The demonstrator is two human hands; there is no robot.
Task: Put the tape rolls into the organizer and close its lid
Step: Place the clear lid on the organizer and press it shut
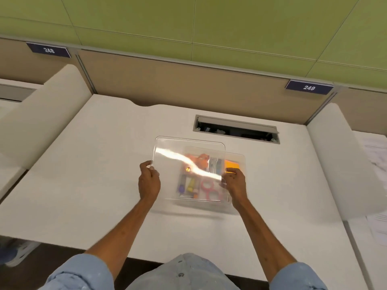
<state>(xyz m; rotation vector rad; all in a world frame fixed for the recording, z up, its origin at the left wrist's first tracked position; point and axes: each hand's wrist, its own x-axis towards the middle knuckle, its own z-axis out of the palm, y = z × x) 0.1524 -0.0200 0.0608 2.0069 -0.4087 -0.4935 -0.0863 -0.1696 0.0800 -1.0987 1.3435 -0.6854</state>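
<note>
Both hands hold the clear lid (pixel 184 155) by its near corners: the left hand (pixel 149 181) pinches the near-left corner with a closed grip, thumb on top; the right hand (pixel 235 183) clasps the near-right edge the same way. The lid is lifted off the counter (pixel 88 185) and tilted, its far edge higher, a bright streak of glare running across it; it hangs over the left part of the organizer (pixel 236 162) and juts out past it to the left, so the box is not yet covered. The organizer, a clear divided box, sits on the counter just right of centre; through the plastic show orange things at the back, an orange block at the right, red-handled scissors (pixel 209 190) at the front and small coloured items at the front left; whether any are tape rolls cannot be told. Behind the box a cable slot (pixel 236 129) is cut into the counter; number plates 248 (pixel 49 50) and 249 (pixel 309 87) are fixed on the partition.
</note>
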